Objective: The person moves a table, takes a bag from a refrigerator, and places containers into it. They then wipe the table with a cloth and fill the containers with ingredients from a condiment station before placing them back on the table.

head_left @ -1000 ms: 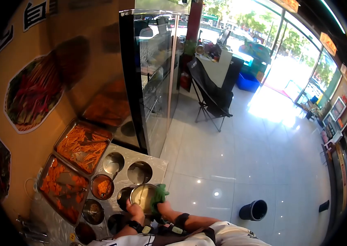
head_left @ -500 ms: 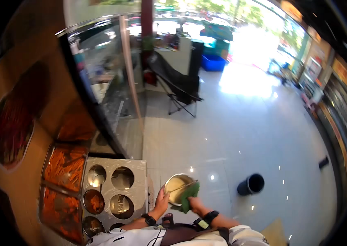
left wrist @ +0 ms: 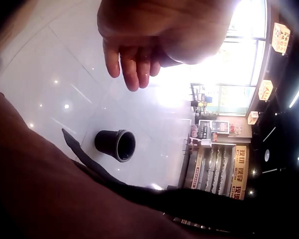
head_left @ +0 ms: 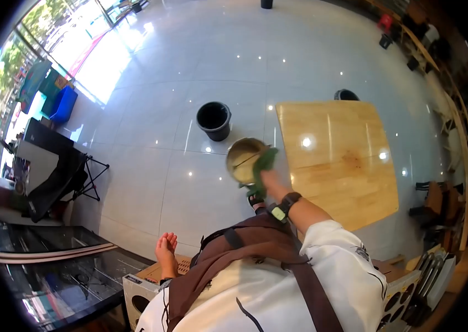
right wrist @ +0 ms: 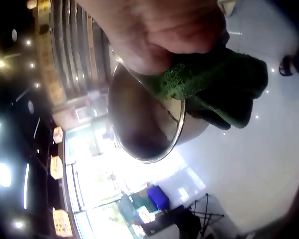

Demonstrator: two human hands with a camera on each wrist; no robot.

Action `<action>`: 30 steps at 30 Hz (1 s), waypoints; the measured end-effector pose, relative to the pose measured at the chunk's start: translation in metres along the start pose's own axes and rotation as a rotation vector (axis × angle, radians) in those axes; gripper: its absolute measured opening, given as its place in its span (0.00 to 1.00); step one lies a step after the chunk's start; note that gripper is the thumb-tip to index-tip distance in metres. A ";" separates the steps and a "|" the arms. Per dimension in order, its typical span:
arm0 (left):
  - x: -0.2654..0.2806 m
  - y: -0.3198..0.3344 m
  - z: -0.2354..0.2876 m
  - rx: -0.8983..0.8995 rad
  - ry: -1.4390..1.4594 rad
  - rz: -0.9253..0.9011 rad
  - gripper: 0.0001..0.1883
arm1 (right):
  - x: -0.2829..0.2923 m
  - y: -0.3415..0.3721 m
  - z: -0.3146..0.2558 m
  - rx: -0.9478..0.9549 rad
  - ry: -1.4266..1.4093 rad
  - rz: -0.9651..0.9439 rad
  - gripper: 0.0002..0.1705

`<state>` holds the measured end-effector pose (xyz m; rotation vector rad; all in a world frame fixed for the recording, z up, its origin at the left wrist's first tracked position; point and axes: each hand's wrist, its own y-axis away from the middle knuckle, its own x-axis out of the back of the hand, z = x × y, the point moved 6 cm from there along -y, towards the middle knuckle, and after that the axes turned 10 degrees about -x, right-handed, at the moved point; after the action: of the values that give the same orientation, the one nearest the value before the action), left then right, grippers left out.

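My right hand (head_left: 273,181) grips a bunched green cloth (head_left: 266,160) against the rim of a round metal pot (head_left: 240,146). A pale yellow substance lies inside the pot, with a thin rod slanting across it. Over the tiled floor, left of the wooden table, the pot hangs tilted. In the right wrist view the cloth (right wrist: 224,89) is bunched under the fingers and covers part of the shiny pot (right wrist: 139,119). Away from the pot, my left hand (head_left: 166,249) is held low at my left side, empty, its fingers loosely bent.
A black bin (head_left: 214,130) stands just beyond the pot. To the right is a wooden table (head_left: 336,160), with another dark bin (head_left: 347,95) behind it. At left are a folding chair (head_left: 57,191), a blue crate (head_left: 64,104) and a glass cabinet (head_left: 57,279).
The pot has left the counter with the holes and now hangs over open floor. My left hand has let go of it. My body and view have turned right, towards the wooden table.
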<state>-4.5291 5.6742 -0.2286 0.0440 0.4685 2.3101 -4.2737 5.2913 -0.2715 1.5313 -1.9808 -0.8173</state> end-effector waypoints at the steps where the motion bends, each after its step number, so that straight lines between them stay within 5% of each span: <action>1: -0.017 -0.004 0.006 -0.018 -0.009 -0.006 0.15 | 0.028 -0.030 -0.001 0.320 0.111 -0.082 0.16; 2: -0.037 -0.005 0.011 -0.014 -0.025 -0.007 0.15 | 0.051 -0.056 0.003 -0.034 -0.143 0.044 0.16; 6: -0.117 -0.021 0.031 -0.024 -0.090 -0.073 0.14 | 0.136 -0.109 -0.022 -0.075 -0.080 0.363 0.20; 11: -0.200 -0.026 0.052 -0.093 -0.177 -0.264 0.12 | 0.178 -0.176 -0.025 -0.137 -0.281 0.481 0.22; 20: -0.176 -0.009 0.054 -0.025 -0.222 -0.043 0.11 | 0.169 -0.252 -0.048 -0.262 -0.420 0.455 0.18; 30: -0.185 -0.006 0.034 0.061 -0.185 -0.011 0.11 | 0.165 -0.283 -0.052 -0.333 -0.532 0.170 0.26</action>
<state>-4.3885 5.5599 -0.1791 0.2814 0.4427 2.2543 -4.0875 5.0702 -0.4341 1.0050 -2.1468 -1.5096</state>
